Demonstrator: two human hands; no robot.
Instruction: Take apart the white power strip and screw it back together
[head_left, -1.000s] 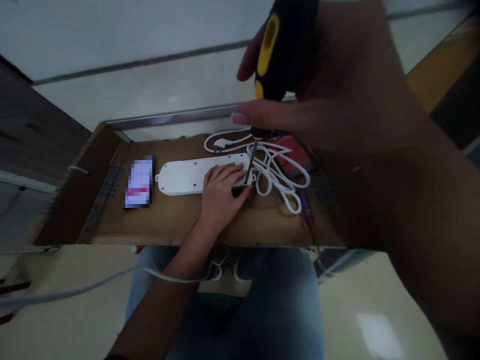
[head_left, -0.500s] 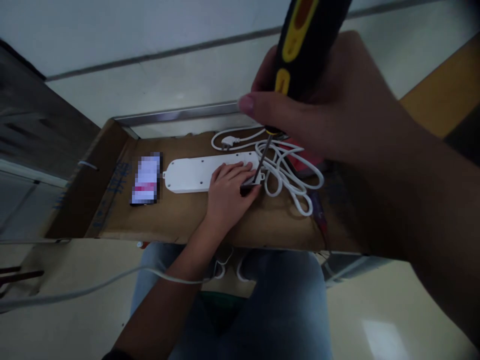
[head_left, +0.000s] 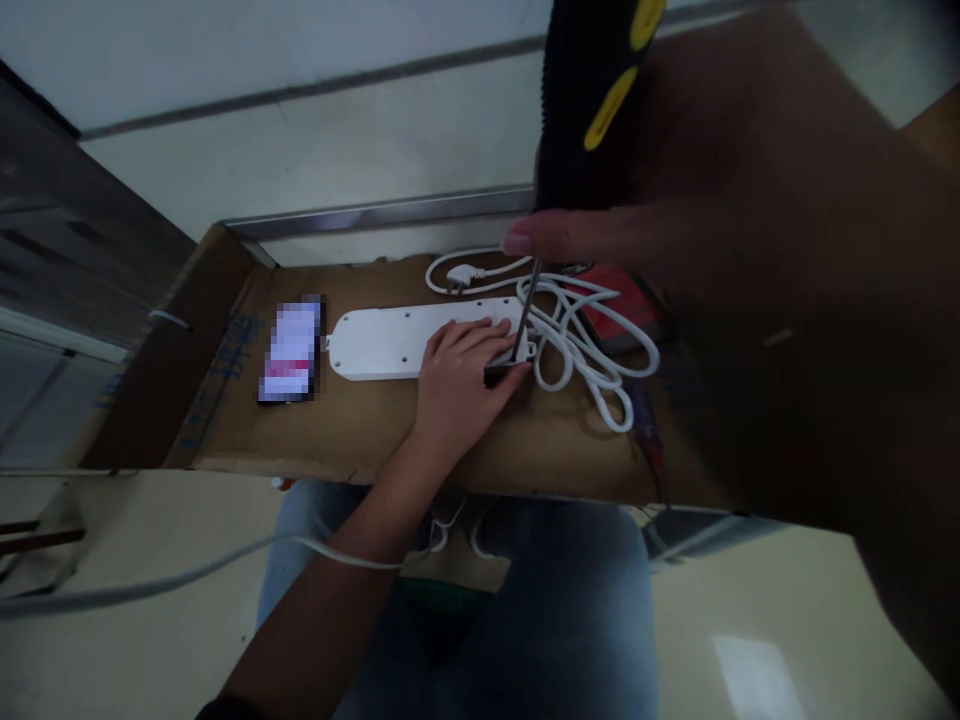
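A white power strip (head_left: 390, 341) lies face down on a sheet of brown cardboard (head_left: 360, 430). My left hand (head_left: 461, 382) rests flat on the strip's right end, fingers together, pressing it down. My right hand (head_left: 720, 220) is very close to the camera and wrapped around the black and yellow handle of a screwdriver (head_left: 581, 110). The thin metal shaft (head_left: 523, 315) runs down to the strip's right end, right beside my left fingertips. The strip's white cable (head_left: 592, 345) lies coiled just to the right, with its plug (head_left: 459, 276) behind.
A phone (head_left: 291, 350) with a lit screen lies left of the strip. A red object (head_left: 626, 310) sits under the cable coil. A red-tipped tool (head_left: 646, 432) lies at the right. A white wire (head_left: 187, 572) crosses my left forearm. My jeans-clad legs (head_left: 570, 610) are below the cardboard.
My right hand has turned the screwdriver handle, so the yellow marks now sit higher and further right. My left hand and the strip have stayed put; the view shifted slightly.
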